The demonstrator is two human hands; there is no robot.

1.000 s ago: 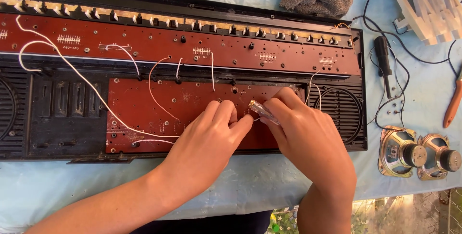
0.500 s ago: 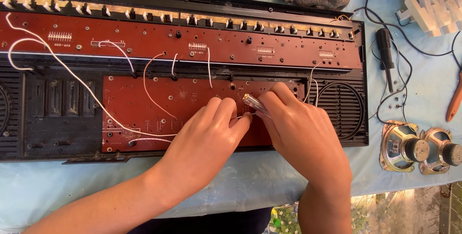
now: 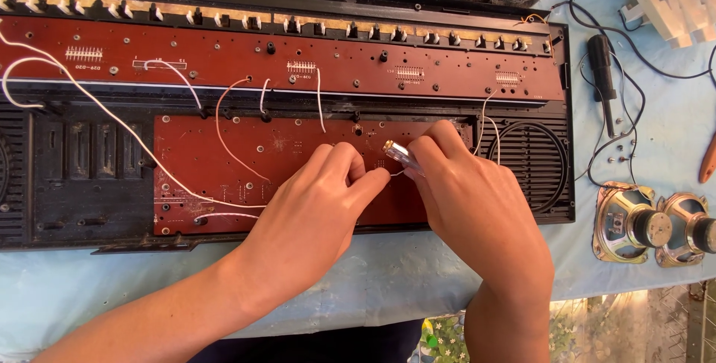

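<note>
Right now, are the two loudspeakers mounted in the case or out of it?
Out. Both loudspeakers lie loose on the blue tablecloth, right of the black case, magnets up.

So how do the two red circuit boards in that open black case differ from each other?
The upper board is long and narrow and spans nearly the whole black case; the lower board is shorter and deeper. The upper one lies uncovered; the lower one is partly covered by the left hand and right hand, which holds a small clear-handled tool. Both are reddish-brown with white wires attached.
</note>
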